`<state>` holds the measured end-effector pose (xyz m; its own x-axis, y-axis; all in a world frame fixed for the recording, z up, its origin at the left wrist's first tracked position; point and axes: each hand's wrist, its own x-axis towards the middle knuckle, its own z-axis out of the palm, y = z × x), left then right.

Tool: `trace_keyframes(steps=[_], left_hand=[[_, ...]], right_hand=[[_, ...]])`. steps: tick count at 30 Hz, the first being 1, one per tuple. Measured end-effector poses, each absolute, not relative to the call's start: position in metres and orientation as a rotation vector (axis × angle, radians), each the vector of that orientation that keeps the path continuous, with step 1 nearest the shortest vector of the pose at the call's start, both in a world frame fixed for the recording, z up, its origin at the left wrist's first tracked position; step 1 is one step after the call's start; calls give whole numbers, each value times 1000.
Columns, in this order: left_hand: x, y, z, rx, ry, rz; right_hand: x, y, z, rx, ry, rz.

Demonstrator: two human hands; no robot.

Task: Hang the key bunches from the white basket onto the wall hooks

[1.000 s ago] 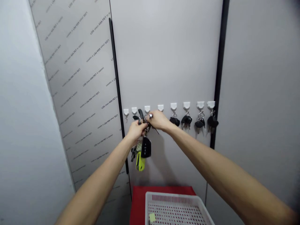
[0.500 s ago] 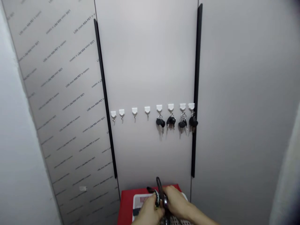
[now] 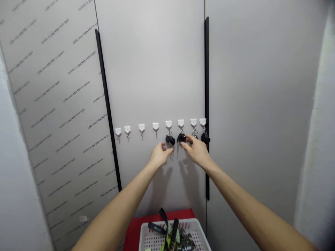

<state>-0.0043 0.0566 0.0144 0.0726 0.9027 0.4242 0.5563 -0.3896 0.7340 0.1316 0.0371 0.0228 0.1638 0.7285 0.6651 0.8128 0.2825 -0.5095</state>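
Note:
Key bunches with black heads hang from white hooks on the pale cabinet door. My left hand [image 3: 161,154] is beside and just below one key bunch [image 3: 170,140], with thumb and fingers apart. Close against the right edge of a neighbouring key bunch [image 3: 181,138] is my right hand [image 3: 196,149], its thumb and index finger parted. Whether those fingertips touch the keys is hard to tell. Behind the right hand, another key bunch [image 3: 194,134] is partly hidden. The rightmost key bunch [image 3: 205,138] hangs near the black handle.
Several hooks to the left, such as this white hook [image 3: 141,128], carry no keys. Long black handles [image 3: 107,101] run down both door edges. Below, a white plastic basket [image 3: 202,237] holds straps and metal pieces, on a red surface [image 3: 132,232].
Both hands have risen from the basket to the hanging keys. The dark straps they held now lie in the basket. The view has shifted slightly.

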Motion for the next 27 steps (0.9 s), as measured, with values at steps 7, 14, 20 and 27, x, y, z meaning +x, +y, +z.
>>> trace_keyframes(steps=[7,14,20,27], left_hand=[[38,81,30,1740,1584,1419],[10,68,56,2035,1382,1122],[3,59,107,2317,1609,1013],[16,60,125,2136,1464,1218]], right_hand=[[132,59,37,-1699,-1449,-195],[146,60,42,-1603,-1542,-217],[142,64,42,-1636,-1572,-224],[151,67,77,-1439,-1307,-164]])
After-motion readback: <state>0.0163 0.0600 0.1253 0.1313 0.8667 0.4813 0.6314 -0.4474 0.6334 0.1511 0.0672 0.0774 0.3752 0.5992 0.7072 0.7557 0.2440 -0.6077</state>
